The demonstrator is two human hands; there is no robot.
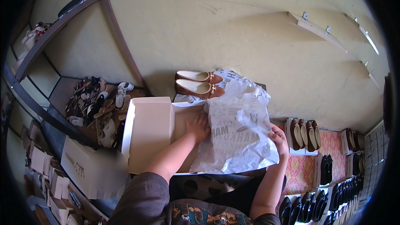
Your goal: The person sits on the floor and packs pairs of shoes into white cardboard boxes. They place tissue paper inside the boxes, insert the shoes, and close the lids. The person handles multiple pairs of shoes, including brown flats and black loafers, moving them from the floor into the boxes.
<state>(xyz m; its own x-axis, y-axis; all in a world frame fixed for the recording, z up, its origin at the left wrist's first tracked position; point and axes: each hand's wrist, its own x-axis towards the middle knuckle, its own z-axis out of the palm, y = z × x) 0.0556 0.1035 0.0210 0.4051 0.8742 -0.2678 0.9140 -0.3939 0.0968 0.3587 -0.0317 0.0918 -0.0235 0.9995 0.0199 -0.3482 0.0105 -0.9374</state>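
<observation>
In front of me lies an open shoe box (179,127) with a tan inside and a white rim. Its lid (150,137) adjoins it on the left. A sheet of printed white tissue paper (237,137) covers the right part of the box and hangs over its edges. Inside the box, my left hand (199,128) rests flat, fingers apart, beside the paper's left edge. My right hand (278,139) pinches the paper's right edge. Just beyond the box sits a pair of brown flat shoes (196,85) with bows, on more crumpled paper.
Several pairs of shoes (306,135) stand on boxes to the right, over a patterned red floor (302,168). At the left are a pile of sandals (100,108), a large carton (83,166) and a dark rack frame (54,118). Wall shelves (318,31) jut out at upper right.
</observation>
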